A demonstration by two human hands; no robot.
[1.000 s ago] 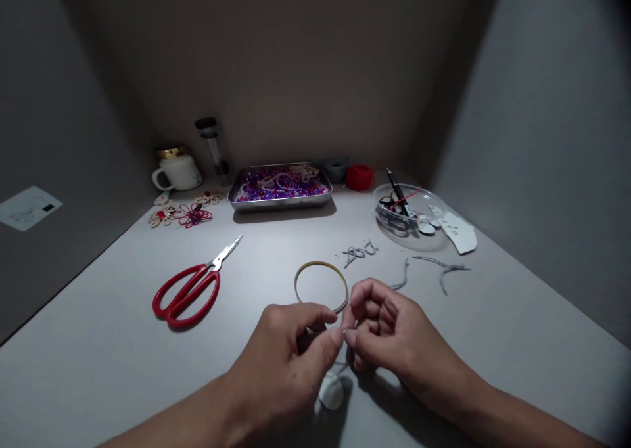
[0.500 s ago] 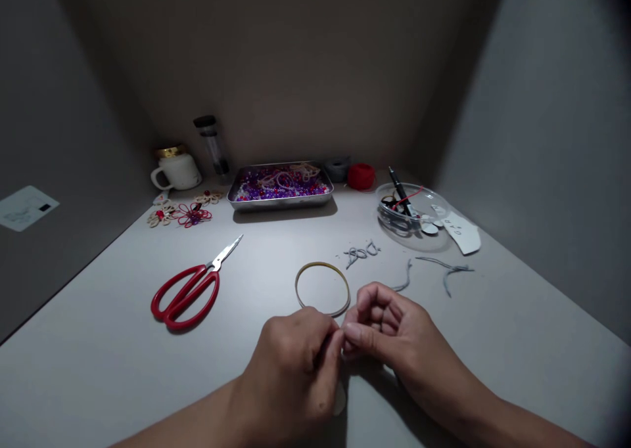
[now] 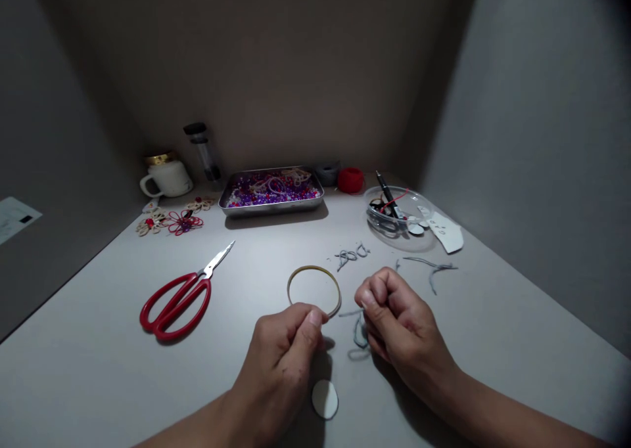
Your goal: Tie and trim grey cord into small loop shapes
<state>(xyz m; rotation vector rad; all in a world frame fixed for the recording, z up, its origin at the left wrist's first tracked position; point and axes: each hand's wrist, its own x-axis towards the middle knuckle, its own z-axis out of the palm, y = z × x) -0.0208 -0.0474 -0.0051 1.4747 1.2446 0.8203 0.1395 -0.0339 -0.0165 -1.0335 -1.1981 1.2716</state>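
Observation:
My right hand (image 3: 401, 323) is closed in a pinch on a thin grey cord (image 3: 361, 336), whose loop and a short end hang below and left of the fingers. My left hand (image 3: 288, 356) is also pinched, thumb against forefinger; whatever lies between them is too small or hidden to make out. Just beyond its fingertips a thin yellowish hoop (image 3: 313, 267) lies on the table, its near edge partly covered by the hand. Between my wrists rests a small white oval disc (image 3: 325, 400).
Red-handled scissors (image 3: 185, 300) lie left. Grey cord scraps (image 3: 351, 255) sit beyond the hands. At the back stand a bead tray (image 3: 276, 207), a red thread ball (image 3: 350, 180), a white mug (image 3: 169, 179) and a clear dish (image 3: 401, 234). Cord flowers (image 3: 182, 223) lie at left.
My hands have moved apart, the right one drawing the grey cord into view. The white disc between my wrists is now uncovered. The whole view has shifted slightly.

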